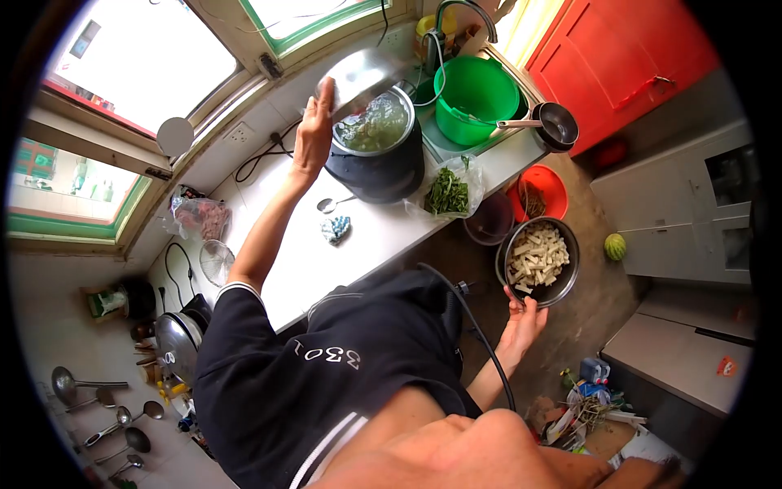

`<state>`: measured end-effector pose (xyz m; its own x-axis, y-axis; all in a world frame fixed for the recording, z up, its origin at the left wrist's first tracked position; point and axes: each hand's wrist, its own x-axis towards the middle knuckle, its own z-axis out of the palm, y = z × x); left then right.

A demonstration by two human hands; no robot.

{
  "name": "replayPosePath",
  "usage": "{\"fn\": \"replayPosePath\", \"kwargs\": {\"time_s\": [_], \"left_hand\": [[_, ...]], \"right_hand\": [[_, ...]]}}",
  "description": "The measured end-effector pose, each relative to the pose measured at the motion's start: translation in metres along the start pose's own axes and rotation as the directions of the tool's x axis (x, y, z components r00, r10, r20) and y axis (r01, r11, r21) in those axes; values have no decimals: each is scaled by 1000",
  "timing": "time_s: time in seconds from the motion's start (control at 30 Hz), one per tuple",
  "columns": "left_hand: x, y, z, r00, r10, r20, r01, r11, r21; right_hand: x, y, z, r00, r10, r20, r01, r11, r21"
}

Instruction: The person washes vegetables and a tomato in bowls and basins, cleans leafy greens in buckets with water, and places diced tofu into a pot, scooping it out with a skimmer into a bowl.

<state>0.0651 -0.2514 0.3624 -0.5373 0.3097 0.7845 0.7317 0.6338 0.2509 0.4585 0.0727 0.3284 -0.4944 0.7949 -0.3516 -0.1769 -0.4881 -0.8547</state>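
Observation:
My left hand (312, 140) is closed on the edge of a shiny metal lid (368, 75), raised and tilted over a tall dark pot (375, 175). Bubbly, greenish liquid (376, 124) shows inside the pot. Out to the right, past the counter, my right hand (525, 326) grips the rim of a metal bowl (573, 273). Pale cut sticks (538, 257) of some food lie in that bowl. Green leaves in a clear plastic bag (448, 191) sit beside the pot at the counter's edge. A spoon (328, 205) and a blue-and-white cloth (336, 230) lie left of it.
A green bucket (475, 102) stands in the sink under the tap (468, 10). A saucepan (558, 124) juts out at the counter's end. Below are an orange basin (547, 183) and a dark basin (490, 220). A strainer (216, 261) lies at the counter's left.

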Motion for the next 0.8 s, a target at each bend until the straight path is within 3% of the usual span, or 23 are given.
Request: {"fn": "replayPosePath", "kwargs": {"time_s": [0.03, 0.07, 0.13, 0.17, 0.2, 0.27, 0.33, 0.4, 0.47, 0.57, 0.8], "left_hand": [[0, 15, -3, 974, -220, -49, 209, 962, -174], [-3, 25, -7, 886, -460, -58, 446, 879, -167], [-19, 29, -9, 749, -662, -28, 623, 718, -311], [-33, 35, -11, 637, -761, 126, 717, 524, -459], [-54, 45, -13, 516, -804, 297, 776, 291, -560], [-109, 76, -14, 413, -743, 527, 759, -39, -650], [-135, 99, -25, 383, -640, 666, 803, -125, -582], [-153, 120, -33, 282, -650, 706, 788, -262, -557], [-164, 134, -48, 259, -639, 724, 774, -311, -552], [-188, 141, -65, 123, -752, 648, 746, -360, -560], [-243, 100, -100, -51, -886, 460, 615, -391, -685]], "right_hand": [[1, -1, 8, 1000, 9, 21, -9, 1000, -13], [0, -2, 18, 999, 18, 48, -16, 1000, -26], [0, -3, 39, 991, 32, 134, -25, 998, -52], [-3, -5, 52, 983, 43, 181, -34, 998, -53], [-8, -9, 68, 965, 63, 254, -48, 997, -66], [-22, -13, 116, 894, 140, 425, -98, 988, -120], [-30, -7, 145, 827, 238, 509, -155, 968, -199], [-32, 12, 167, 756, 301, 581, -198, 951, -236], [-33, 43, 185, 699, 354, 621, -240, 935, -262], [-47, 77, 213, 559, 472, 682, -303, 882, -362], [-78, 185, 259, 475, 629, 615, -333, 776, -536]]}}
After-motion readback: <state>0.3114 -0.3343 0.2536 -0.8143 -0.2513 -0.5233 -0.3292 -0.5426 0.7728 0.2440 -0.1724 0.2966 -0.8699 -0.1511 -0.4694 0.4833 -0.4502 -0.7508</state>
